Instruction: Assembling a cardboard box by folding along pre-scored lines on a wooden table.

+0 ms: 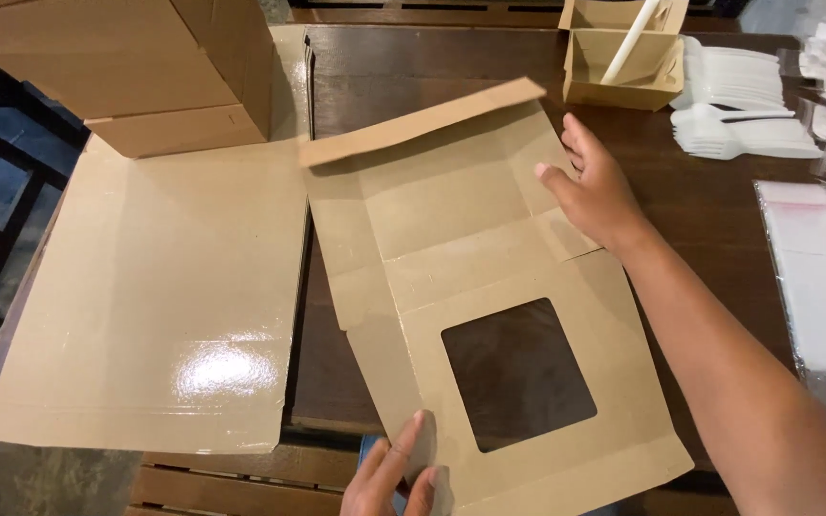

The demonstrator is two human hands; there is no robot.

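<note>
A flat, unfolded brown cardboard box blank (451, 239) with a square window cut-out (516, 373) lies on the dark wooden table (413, 67). Its far flap is lifted and stands up at an angle. My right hand (593, 186) rests on the blank's right side panel, fingers spread and pressing on the cardboard. My left hand (396, 473) touches the blank's near edge at the bottom of the view, fingers on the card just left of the window.
A larger glossy brown cardboard sheet (160, 296) lies to the left, with stacked brown boxes (136, 67) behind it. A small open brown box (619, 62) holding a white stick stands at the back. White plastic forks (738, 105) and clear plastic bags (819, 296) lie to the right.
</note>
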